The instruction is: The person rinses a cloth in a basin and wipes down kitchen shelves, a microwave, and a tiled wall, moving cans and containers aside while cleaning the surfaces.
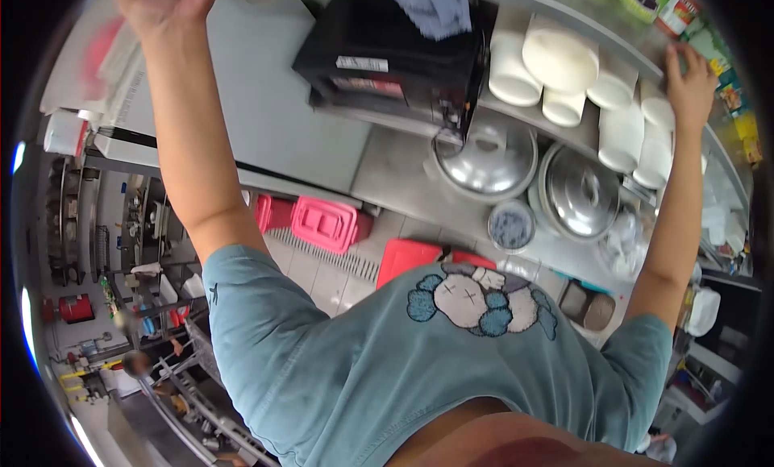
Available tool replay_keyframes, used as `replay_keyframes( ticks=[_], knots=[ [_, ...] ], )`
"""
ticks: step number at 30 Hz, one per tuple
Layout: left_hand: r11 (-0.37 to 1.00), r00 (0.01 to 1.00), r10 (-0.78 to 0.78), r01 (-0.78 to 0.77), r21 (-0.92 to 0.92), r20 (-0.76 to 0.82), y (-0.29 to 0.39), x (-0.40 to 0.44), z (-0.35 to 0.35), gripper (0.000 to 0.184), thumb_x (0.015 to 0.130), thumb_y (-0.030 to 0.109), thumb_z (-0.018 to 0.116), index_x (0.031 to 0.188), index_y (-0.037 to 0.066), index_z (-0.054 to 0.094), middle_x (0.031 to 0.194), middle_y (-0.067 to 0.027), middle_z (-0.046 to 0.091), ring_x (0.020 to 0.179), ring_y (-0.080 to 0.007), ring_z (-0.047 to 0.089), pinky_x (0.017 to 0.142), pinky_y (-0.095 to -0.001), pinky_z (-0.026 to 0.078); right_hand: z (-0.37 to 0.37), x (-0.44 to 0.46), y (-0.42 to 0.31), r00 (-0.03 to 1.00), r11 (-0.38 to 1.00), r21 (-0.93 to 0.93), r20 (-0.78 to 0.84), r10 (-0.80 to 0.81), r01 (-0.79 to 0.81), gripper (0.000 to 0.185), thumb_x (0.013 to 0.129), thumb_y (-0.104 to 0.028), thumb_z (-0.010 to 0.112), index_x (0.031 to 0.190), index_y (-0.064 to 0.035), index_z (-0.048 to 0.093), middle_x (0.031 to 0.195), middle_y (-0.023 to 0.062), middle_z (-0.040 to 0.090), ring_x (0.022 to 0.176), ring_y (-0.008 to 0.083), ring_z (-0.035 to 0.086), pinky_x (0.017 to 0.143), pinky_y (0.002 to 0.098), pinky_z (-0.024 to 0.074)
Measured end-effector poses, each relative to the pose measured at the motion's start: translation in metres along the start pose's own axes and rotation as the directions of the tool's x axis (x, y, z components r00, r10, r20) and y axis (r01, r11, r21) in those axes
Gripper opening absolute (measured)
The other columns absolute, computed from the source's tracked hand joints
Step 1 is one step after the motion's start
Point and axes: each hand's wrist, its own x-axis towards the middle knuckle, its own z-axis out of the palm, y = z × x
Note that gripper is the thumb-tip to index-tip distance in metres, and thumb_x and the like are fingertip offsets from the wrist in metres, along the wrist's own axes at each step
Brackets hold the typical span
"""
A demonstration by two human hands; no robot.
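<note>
My left hand (171,9) is raised at the top left edge. Its palm shows beside a small dark item cut off by the frame, and most of its fingers are out of view. On the upper right, my right hand (692,84) rests at the edge of a metal shelf (617,46), fingers apart, near green and red packets (676,12). Below that shelf, white containers (560,60) stand close to my right forearm. A black oven-like appliance (395,60) with a blue-grey cloth (435,8) on top sits between my arms.
Two lidded metal pots (488,157) and a round container (511,225) are on the lower steel surface. Pink bins (326,224) and a red lid (407,260) lie low in the middle. A white tub with a red band (66,134) is at far left, above kitchen racks.
</note>
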Motion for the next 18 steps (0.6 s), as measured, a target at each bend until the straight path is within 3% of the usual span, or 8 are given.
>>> replay_keyframes(
  ticks=[6,8,11,12,13,15,16,18],
  knots=[
    [0.986,0.983,-0.061,0.086,-0.140,0.170,-0.026,-0.100,-0.016,0.067,0.087,0.054,0.069,0.132,0.007,0.052,0.117,-0.0163,0.065,0.105,-0.0276,0.064,0.084,-0.0452,0.052,0.007,-0.001,0.005,0.992,0.997,-0.013,-0.095,0.081,-0.082,0.042,0.091,-0.057,0.056,0.117,-0.0281,0.071,0.118,0.0076,0.069,0.106,0.0328,0.065,0.094,0.0425,0.0486],
    [0.987,0.987,-0.132,0.139,-0.076,0.094,-0.016,-0.117,-0.024,0.076,0.074,0.046,0.078,0.132,0.006,0.052,0.122,-0.0202,0.060,0.110,-0.0322,0.060,0.093,-0.0517,0.045,-0.008,-0.001,-0.014,0.970,0.993,-0.058,-0.217,-0.109,0.099,0.041,0.088,-0.046,0.067,0.114,-0.0147,0.066,0.102,0.0111,0.071,0.089,0.0363,0.067,0.079,0.0446,0.0528],
    [0.988,0.987,-0.124,0.132,0.080,-0.099,-0.006,-0.142,-0.036,0.101,0.052,0.044,0.090,0.137,0.006,0.051,0.133,-0.0274,0.052,0.123,-0.0443,0.048,0.107,-0.0604,0.029,-0.025,-0.010,-0.059,0.885,0.928,-0.083,-0.343,0.315,-0.362,0.067,0.093,-0.065,0.037,0.127,-0.0071,0.038,0.146,0.0213,0.036,0.141,0.0492,0.024,0.111,0.0750,0.0156],
    [0.991,0.987,-0.093,0.105,0.085,-0.134,-0.005,-0.158,-0.029,0.100,0.052,0.043,0.090,0.136,0.006,0.052,0.133,-0.0268,0.052,0.123,-0.0444,0.048,0.107,-0.0602,0.029,-0.021,-0.019,-0.069,0.889,0.931,-0.081,-0.337,0.311,-0.357,0.067,0.093,-0.065,0.037,0.127,-0.0071,0.038,0.146,0.0213,0.036,0.141,0.0492,0.024,0.111,0.0750,0.0156],
    [0.993,0.984,-0.061,0.077,0.092,-0.168,-0.004,-0.173,-0.022,0.098,0.052,0.043,0.090,0.135,0.006,0.052,0.133,-0.0261,0.052,0.123,-0.0445,0.047,0.107,-0.0601,0.030,-0.010,-0.035,-0.082,0.718,0.853,0.374,-0.471,0.512,-0.364,0.053,0.089,-0.043,0.056,0.127,-0.0084,0.042,0.123,0.0164,0.046,0.117,0.0375,0.042,0.100,0.0601,0.0327],
    [0.992,0.967,0.001,0.031,0.121,-0.256,0.001,-0.190,-0.023,0.096,0.053,0.044,0.090,0.134,0.007,0.054,0.133,-0.0225,0.053,0.123,-0.0449,0.047,0.106,-0.0600,0.030,-0.009,-0.060,-0.112,0.434,0.158,0.961,-0.045,0.900,-0.227,0.062,0.082,-0.012,0.077,0.129,-0.0066,0.037,0.095,0.0095,0.049,0.089,0.0237,0.056,0.086,0.0445,0.0514],
    [0.991,0.958,0.027,0.012,0.135,-0.285,0.005,-0.197,-0.023,0.095,0.053,0.044,0.090,0.133,0.008,0.054,0.133,-0.0212,0.054,0.123,-0.0451,0.046,0.106,-0.0600,0.030,-0.016,-0.068,-0.127,0.365,-0.353,0.915,0.402,0.840,-0.196,0.071,0.079,-0.004,0.078,0.130,-0.0036,0.029,0.091,0.0073,0.042,0.086,0.0214,0.053,0.083,0.0435,0.0529],
    [0.989,0.923,0.101,-0.054,0.135,-0.372,0.016,-0.209,-0.027,0.092,0.053,0.043,0.089,0.132,0.010,0.055,0.130,-0.0155,0.056,0.122,-0.0444,0.047,0.105,-0.0602,0.031,0.007,-0.069,-0.153,0.199,-0.821,0.525,0.849,0.489,-0.224,0.044,0.083,-0.018,0.079,0.105,0.0026,0.047,0.105,0.0129,0.048,0.107,0.0266,0.049,0.086,0.0475,0.0495]
  ],
)
